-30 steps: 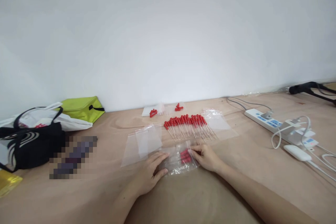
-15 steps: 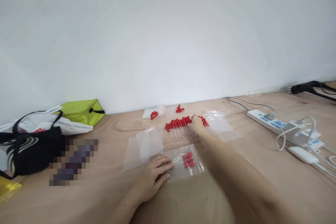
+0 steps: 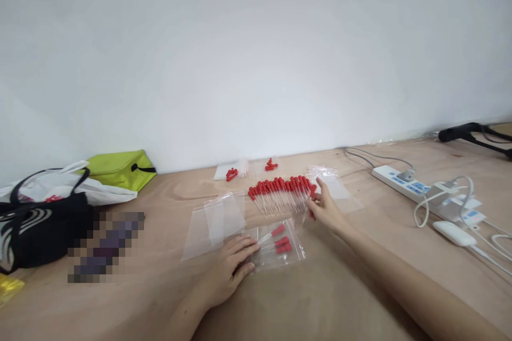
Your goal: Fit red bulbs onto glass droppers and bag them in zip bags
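Note:
A row of several clear droppers with red bulbs lies side by side on the table. My right hand is at the row's right end, its fingers closed on a red-bulbed dropper whose clear stem points down. Nearer to me lies a clear zip bag with three red-bulbed droppers in it. My left hand rests at the left edge of this bag, fingers spread and lying flat. Flat clear bags lie left of the row, and further bags lie behind its right end.
Two small groups of red bulbs lie on bags near the wall. A white power strip with chargers and cables is at the right. Black and white bags, a lime-green bag and a blurred dark object are at the left.
My right hand has moved from the middle of the row to its right end and now holds a dropper. One dropper in the near bag lies more slanted. The view has shifted slightly.

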`<state>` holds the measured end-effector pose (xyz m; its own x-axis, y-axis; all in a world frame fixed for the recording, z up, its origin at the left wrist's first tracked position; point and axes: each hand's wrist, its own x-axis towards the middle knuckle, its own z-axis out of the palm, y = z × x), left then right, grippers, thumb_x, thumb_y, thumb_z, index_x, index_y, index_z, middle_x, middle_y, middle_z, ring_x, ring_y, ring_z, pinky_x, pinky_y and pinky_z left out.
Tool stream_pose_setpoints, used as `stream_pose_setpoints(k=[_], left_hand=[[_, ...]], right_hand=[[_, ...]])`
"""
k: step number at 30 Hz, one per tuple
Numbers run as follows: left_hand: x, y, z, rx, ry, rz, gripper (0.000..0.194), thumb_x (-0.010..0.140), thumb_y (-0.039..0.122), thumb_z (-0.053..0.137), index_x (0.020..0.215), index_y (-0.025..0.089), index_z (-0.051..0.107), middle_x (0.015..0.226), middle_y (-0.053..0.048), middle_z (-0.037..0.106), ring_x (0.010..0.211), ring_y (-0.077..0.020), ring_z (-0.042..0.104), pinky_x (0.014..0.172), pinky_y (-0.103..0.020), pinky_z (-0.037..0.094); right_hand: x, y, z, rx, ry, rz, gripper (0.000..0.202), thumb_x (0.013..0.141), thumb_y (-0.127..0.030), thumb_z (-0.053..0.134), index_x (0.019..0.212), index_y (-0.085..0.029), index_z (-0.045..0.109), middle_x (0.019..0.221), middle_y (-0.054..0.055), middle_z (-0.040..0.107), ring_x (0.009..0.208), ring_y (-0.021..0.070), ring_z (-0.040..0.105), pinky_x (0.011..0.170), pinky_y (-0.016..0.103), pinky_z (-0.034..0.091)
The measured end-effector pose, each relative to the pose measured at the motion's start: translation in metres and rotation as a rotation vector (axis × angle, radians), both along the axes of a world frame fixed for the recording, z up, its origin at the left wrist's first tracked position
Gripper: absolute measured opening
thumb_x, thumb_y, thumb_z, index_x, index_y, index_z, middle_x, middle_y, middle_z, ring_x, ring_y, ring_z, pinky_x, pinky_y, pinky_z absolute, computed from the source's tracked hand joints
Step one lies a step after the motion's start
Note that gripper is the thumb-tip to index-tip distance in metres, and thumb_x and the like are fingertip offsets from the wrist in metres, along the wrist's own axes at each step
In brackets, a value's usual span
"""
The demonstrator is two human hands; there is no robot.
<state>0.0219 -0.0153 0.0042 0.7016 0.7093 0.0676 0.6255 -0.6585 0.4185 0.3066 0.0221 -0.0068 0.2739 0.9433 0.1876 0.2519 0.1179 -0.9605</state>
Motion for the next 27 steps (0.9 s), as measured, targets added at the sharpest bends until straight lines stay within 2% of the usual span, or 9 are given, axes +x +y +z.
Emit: stream_pose_setpoints(k=[4,10,12,16,19,23,25,27], left_hand=[[-0.001,0.001,-0.002,0.023,-0.014,-0.012,0.035,0.086,0.025,0.044,0.121,0.028,0.049,0.126,-0.004,0.05,0.118,-0.0224,0.04,0.098,-0.046,0.034],[-0.001,0.003,-0.004,0.014,-0.013,-0.002,0.036,0.085,0.025,0.044,0.122,0.027,0.048,0.126,-0.004,0.049,0.118,-0.0221,0.04,0.098,-0.045,0.034],[-0.001,0.002,-0.005,0.009,-0.015,-0.001,0.036,0.085,0.025,0.044,0.121,0.027,0.048,0.126,-0.005,0.049,0.119,-0.022,0.04,0.099,-0.045,0.033],[-0.001,0.0,-0.004,0.0,-0.01,0.021,0.039,0.085,0.026,0.045,0.123,0.026,0.045,0.127,-0.005,0.047,0.119,-0.0221,0.039,0.099,-0.045,0.033],[-0.001,-0.001,-0.002,-0.007,-0.005,0.042,0.041,0.084,0.025,0.046,0.125,0.025,0.043,0.128,-0.006,0.047,0.119,-0.0223,0.039,0.099,-0.044,0.033],[0.0,-0.001,0.0,-0.003,-0.009,0.028,0.039,0.085,0.024,0.045,0.124,0.028,0.045,0.127,-0.004,0.047,0.119,-0.0223,0.039,0.099,-0.044,0.033],[0.0,-0.001,0.0,0.002,-0.013,0.007,0.036,0.085,0.023,0.044,0.121,0.03,0.048,0.127,-0.003,0.048,0.119,-0.022,0.039,0.099,-0.044,0.033],[-0.001,-0.001,-0.001,0.007,-0.02,-0.009,0.035,0.086,0.023,0.043,0.119,0.031,0.05,0.126,-0.002,0.048,0.118,-0.0216,0.04,0.099,-0.043,0.033]], right_hand=[[0.001,-0.03,-0.024,0.037,0.373,-0.101,0.06,0.067,-0.039,0.058,0.114,-0.021,0.026,0.06,-0.007,0.051,0.049,0.0133,0.055,0.048,0.027,0.047],[-0.024,-0.034,-0.031,0.033,0.482,-0.005,0.051,0.064,-0.05,0.06,0.099,-0.022,0.035,0.068,-0.003,0.056,0.055,0.0134,0.057,0.056,0.03,0.05],[-0.029,-0.036,-0.034,0.03,0.424,0.045,0.045,0.067,-0.051,0.057,0.096,-0.021,0.042,0.07,-0.001,0.057,0.057,0.0135,0.057,0.058,0.031,0.049],[-0.029,-0.04,-0.039,-0.008,0.131,0.093,0.034,0.067,-0.045,0.059,0.085,-0.017,0.057,0.067,0.002,0.058,0.058,0.0142,0.055,0.057,0.029,0.046],[-0.03,-0.043,-0.038,-0.035,0.025,0.133,0.03,0.068,-0.04,0.058,0.086,-0.016,0.059,0.067,0.002,0.059,0.059,0.0143,0.054,0.057,0.028,0.044],[-0.03,-0.047,-0.034,-0.049,-0.032,0.367,0.032,0.077,-0.036,0.047,0.102,-0.016,0.053,0.07,0.001,0.062,0.062,0.014,0.056,0.06,0.026,0.044],[-0.026,-0.042,-0.03,-0.036,-0.077,0.348,0.034,0.078,-0.035,0.045,0.106,-0.016,0.05,0.064,-0.001,0.059,0.056,0.0131,0.054,0.055,0.025,0.043],[-0.019,-0.028,-0.023,-0.006,-0.171,0.217,0.028,0.077,-0.031,0.046,0.099,-0.016,0.054,0.061,-0.001,0.057,0.054,0.0128,0.053,0.054,0.024,0.042]])
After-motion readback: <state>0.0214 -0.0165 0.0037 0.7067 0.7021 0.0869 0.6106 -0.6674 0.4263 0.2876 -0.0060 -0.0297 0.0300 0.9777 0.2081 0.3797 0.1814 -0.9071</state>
